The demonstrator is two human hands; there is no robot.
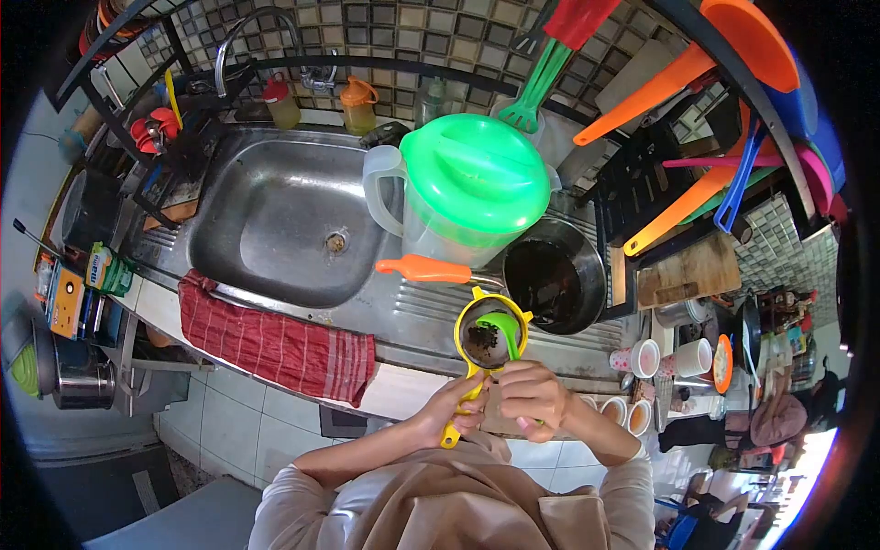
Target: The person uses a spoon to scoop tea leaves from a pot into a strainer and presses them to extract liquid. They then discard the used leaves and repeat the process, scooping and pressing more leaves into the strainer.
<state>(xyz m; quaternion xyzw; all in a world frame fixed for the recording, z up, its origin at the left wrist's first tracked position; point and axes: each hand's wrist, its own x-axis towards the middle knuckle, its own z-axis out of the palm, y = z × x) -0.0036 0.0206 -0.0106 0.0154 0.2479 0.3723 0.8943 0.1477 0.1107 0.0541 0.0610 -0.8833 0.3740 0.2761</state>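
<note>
Spanning the centre of the view, a steel counter [403, 332] carries the main items, with a rectangular sink [284, 220] set into its left part. Right of the basin stands an upright translucent pitcher [440, 246], closed by a green lid [477, 174]. A red striped cloth [275, 336] hangs over the front edge of the sink. Beside the pitcher, to the right, sits a pot [576, 240] containing dark liquid [548, 282]; its orange-ended handle points left, in front of the pitcher. Nearer the person, a yellow strainer [461, 337] is held with its bowl up, just beyond the counter's front edge line and near the pot; whether it touches either cannot be told. The left hand [449, 408] has its fingers clenched around the strainer's handle. The right hand [533, 399] has its fingers closed on a green spoon [502, 323], whose head lies within the strainer, above dark residue [480, 337]
</note>
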